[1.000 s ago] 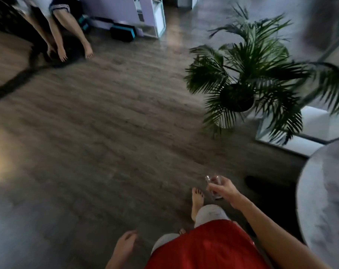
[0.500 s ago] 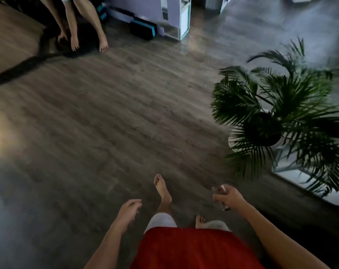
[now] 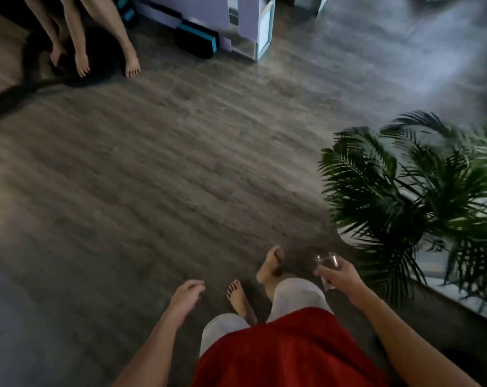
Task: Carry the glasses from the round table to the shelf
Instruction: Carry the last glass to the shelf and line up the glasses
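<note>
- Our two hands: right hand [image 3: 341,277] closed around one clear glass [image 3: 327,268], held low over the floor; left hand [image 3: 187,293] loose, holding nothing.
- One potted palm [image 3: 421,196] just right of us.
- Wood floor [image 3: 167,177] ahead — wide, bare.
- One white shelf unit [image 3: 260,29] far ahead; another person's bare legs [image 3: 97,37] far left.

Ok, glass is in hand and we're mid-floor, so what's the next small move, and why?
Probably one more step ahead toward the white shelf, keeping left of the plant. The right hand holds the glass upright, the left hand is empty, and the floor between looks bare.
</note>
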